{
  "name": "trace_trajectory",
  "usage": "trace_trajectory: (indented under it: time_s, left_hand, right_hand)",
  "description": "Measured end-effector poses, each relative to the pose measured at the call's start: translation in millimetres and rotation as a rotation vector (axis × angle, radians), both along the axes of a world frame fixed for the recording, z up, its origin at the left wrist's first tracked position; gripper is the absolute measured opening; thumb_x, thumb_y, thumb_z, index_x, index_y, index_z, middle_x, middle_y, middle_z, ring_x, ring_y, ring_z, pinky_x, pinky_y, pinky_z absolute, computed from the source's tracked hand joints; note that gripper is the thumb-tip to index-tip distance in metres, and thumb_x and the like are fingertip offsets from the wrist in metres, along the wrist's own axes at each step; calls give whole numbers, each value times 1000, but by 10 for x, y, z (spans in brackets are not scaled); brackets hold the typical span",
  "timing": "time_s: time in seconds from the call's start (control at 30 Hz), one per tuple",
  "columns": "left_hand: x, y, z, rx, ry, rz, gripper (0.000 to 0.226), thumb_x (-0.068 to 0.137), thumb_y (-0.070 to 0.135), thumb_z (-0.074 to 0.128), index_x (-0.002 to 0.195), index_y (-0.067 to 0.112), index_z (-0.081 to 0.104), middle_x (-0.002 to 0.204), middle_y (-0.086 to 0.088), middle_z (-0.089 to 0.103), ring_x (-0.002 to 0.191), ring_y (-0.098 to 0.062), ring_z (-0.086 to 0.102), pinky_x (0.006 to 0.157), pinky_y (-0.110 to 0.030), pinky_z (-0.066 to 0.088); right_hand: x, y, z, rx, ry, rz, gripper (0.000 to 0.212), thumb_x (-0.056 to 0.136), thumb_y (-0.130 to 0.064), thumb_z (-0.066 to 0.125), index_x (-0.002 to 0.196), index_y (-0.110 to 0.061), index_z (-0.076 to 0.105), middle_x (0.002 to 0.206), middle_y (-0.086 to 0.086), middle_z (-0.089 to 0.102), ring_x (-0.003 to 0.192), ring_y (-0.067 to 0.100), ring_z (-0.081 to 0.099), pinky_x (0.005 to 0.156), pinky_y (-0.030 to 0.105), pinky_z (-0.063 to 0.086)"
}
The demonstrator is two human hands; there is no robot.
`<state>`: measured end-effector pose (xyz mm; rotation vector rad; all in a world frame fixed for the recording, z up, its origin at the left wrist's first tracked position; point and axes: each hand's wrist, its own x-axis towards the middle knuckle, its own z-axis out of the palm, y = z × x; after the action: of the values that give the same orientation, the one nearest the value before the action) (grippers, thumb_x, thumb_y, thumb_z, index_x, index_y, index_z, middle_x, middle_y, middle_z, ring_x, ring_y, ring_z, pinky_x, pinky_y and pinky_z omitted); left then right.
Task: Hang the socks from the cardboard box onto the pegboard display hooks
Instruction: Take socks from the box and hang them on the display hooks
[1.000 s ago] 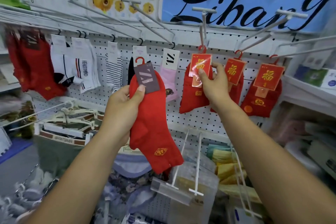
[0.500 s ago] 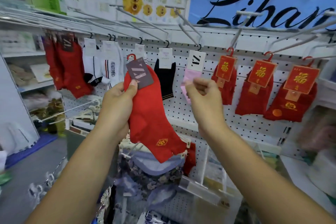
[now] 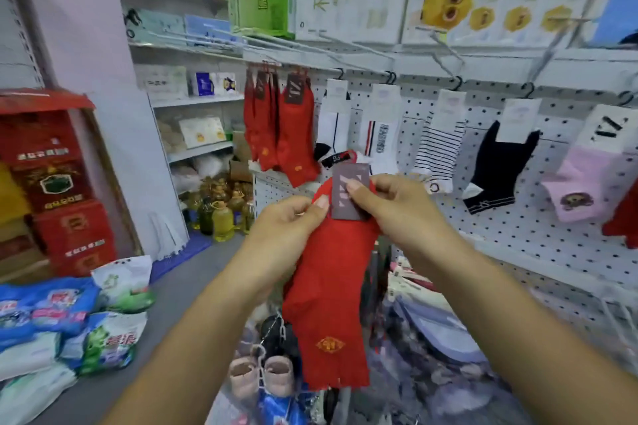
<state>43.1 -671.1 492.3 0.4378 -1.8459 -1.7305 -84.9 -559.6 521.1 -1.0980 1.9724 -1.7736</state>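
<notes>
1. One white perforated pegboard [image 3: 518, 238] stands behind, and its long metal hooks [image 3: 359, 48] are thin, so a misaimed hanger could miss.
2. Red ankle sock [image 3: 331, 286] hangs in mid-air before it and would likely drop if the grip slackens.
3. Fingers of the left hand [image 3: 286, 224] pinch its cuff. Those of the right hand [image 3: 397, 207] pinch the grey card tag [image 3: 348, 197], which could tear.
</notes>
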Motion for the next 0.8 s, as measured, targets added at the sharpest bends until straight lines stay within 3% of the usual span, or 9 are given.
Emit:
trace_trajectory:
  time_s: [0.03, 0.13, 0.27, 0.37, 0.5, 0.57, 0.67, 0.73, 0.8]
  left_hand:
    - [104, -215, -9, -47, -52, 14, 39, 101, 39, 57, 108, 2, 69, 83, -11, 76, 78, -22, 73, 83, -50, 58]
    - [372, -877, 2, -75, -95, 99, 33, 98, 37, 62, 101, 5, 70, 93, -9, 78, 90, -21, 76, 81, -39, 62]
    - [553, -1711, 76, -163, -40, 268, 17, 90, 34, 73, 95, 18, 73, 92, -1, 79, 92, -16, 76, 89, -47, 60]
    - [540, -2218, 221, -239, 34, 392, 15, 88, 36, 76, 94, 23, 73, 91, 1, 78, 91, -14, 74, 85, -40, 60]
    - [357, -2713, 573, -323, 129, 471, 24, 90, 38, 74, 107, 21, 69, 101, 5, 72, 91, -3, 67, 70, -14, 48]
    - [202, -2926, 750, -368, 157, 494, 37, 90, 39, 73, 118, 18, 65, 108, 6, 69, 96, -1, 65, 75, -15, 48]
    - [-66, -3241, 948, -447, 144, 490, 52, 92, 41, 70, 134, 15, 56, 118, 4, 65, 102, -7, 62, 82, -21, 49]
    - [-252, -3461, 1067, -531, 134, 492, 55, 93, 40, 70, 139, 14, 53, 121, 3, 63, 104, -11, 61, 78, -16, 46]
    - [-391, -3603, 1181, -596, 128, 491, 54, 94, 38, 70, 140, 14, 54, 121, 4, 62, 103, -11, 61, 77, -17, 46]
  right_hand:
    - [61, -156, -21, 6, -14, -13, 22, 96, -31, 66, 95, -10, 75, 92, 12, 77, 86, 31, 74, 77, 46, 60]
    - [180, -615, -59, 15, -49, -26, 24, 97, -31, 65, 95, -11, 76, 91, 9, 78, 91, 31, 74, 83, 49, 58]
    - [261, -1178, -33, 8, -95, 3, 21, 98, -30, 63, 100, -13, 75, 92, 3, 79, 87, 20, 76, 77, 37, 61]
    - [276, -1638, 45, 6, -63, -16, 22, 98, -30, 63, 94, -12, 74, 88, 6, 79, 78, 16, 74, 69, 31, 58]
    - [134, -2245, 154, -5, 73, -75, 41, 95, -42, 64, 102, -1, 68, 102, 28, 70, 94, 43, 69, 78, 45, 59]
    - [7, -2513, 223, -14, 145, -89, 45, 96, -43, 62, 106, 1, 66, 94, 25, 69, 83, 37, 69, 72, 43, 60]
    - [-214, -2889, 359, -37, 220, -113, 23, 99, -36, 61, 98, -14, 68, 70, -5, 59, 62, 8, 58, 56, 24, 45]
    - [-411, -3169, 437, -58, 282, -131, 12, 98, -34, 63, 92, -24, 61, 71, -4, 57, 63, 12, 57, 58, 27, 43]
    - [-628, -3401, 483, -94, 320, -190, 14, 96, -34, 64, 88, -28, 54, 75, 3, 59, 65, 20, 56, 59, 30, 41]
